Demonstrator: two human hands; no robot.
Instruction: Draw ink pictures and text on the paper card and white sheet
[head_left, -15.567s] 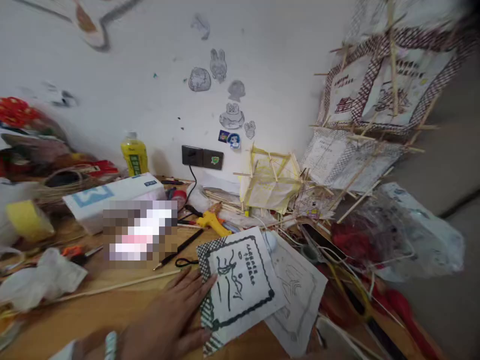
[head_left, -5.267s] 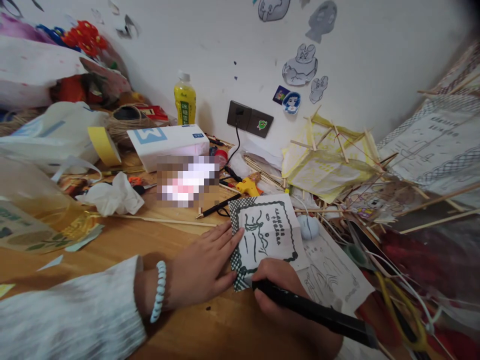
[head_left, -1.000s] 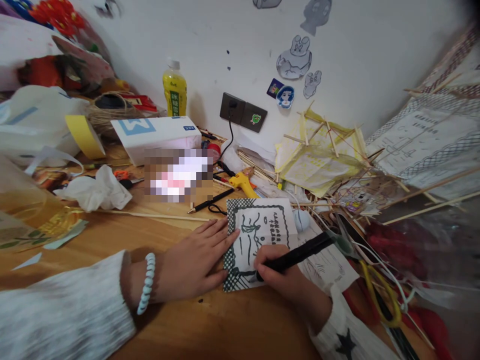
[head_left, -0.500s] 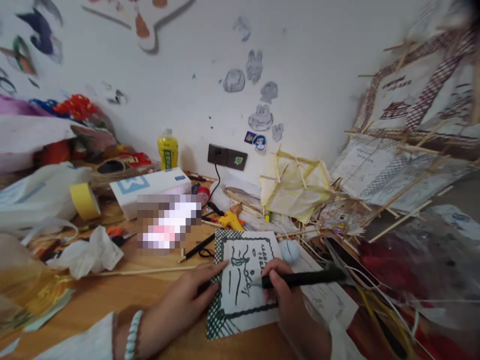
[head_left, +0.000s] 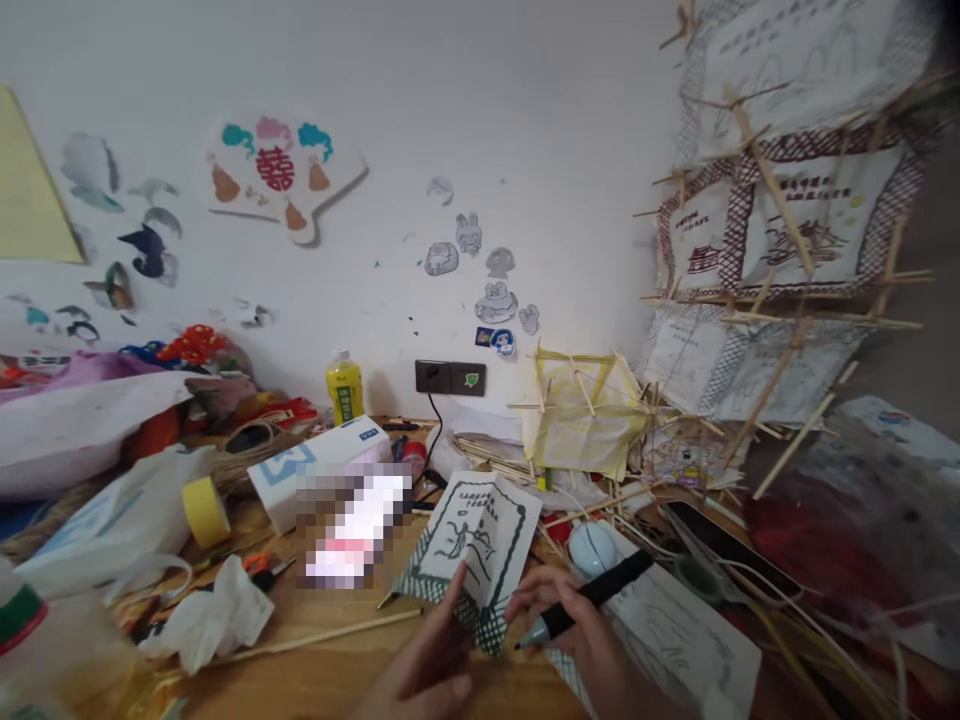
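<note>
Head view: our right hand [head_left: 596, 645] clamps a black marker [head_left: 615, 583] in its fingers, the bare tip just beside the creased, green-inked drawing [head_left: 487, 530]. That sheet tilts up beyond our left hand [head_left: 424, 658], whose thumb and index stand apart; whether its hidden fingers grip paper, we cannot tell.

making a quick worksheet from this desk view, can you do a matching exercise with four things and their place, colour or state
1. marker
2. bordered drawing
3. tape roll
4. power socket

A. yellow, near the white box
B. on the wall
C. in the right hand
D. creased, at the left hand's fingertip

Pairs: 1-C, 2-D, 3-A, 4-B
</note>
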